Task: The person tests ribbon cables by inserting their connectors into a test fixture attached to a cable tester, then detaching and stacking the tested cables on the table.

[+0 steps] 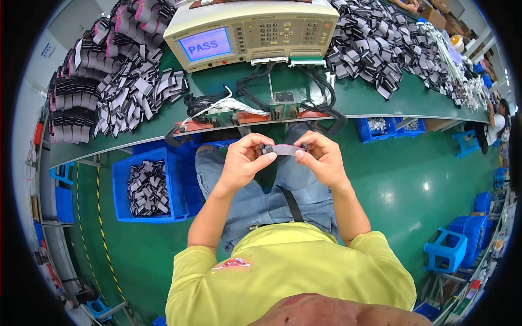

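Right now we hold a short flat ribbon cable (283, 149) stretched between our two hands, over our lap and just near of the desk (380, 95) edge. Our left hand (242, 160) pinches the cable's left end, where a small dark connector sits, between thumb and forefinger; our right hand (321, 157) pinches the right end the same way, the other fingers curled loosely beneath. The cable is level, slightly bowed, clear of the desk and of everything else.

Far of our hands, on the desk, stands a beige tester (250, 30) with a lit blue screen, and between it and us a test fixture (284, 106) with small connector boards and a tangle of black and white leads. Heaps of similar grey-and-black cables (125, 81) cover the desk to the left and to the right. A blue bin (149, 185) on the floor to our left holds more of them.

We judge the step in hand to be handling one cable at the fixture, out of its sockets at this moment; whether it goes in or has come out we cannot tell. Any next move asks for a firm pinch on both connectors and square alignment.
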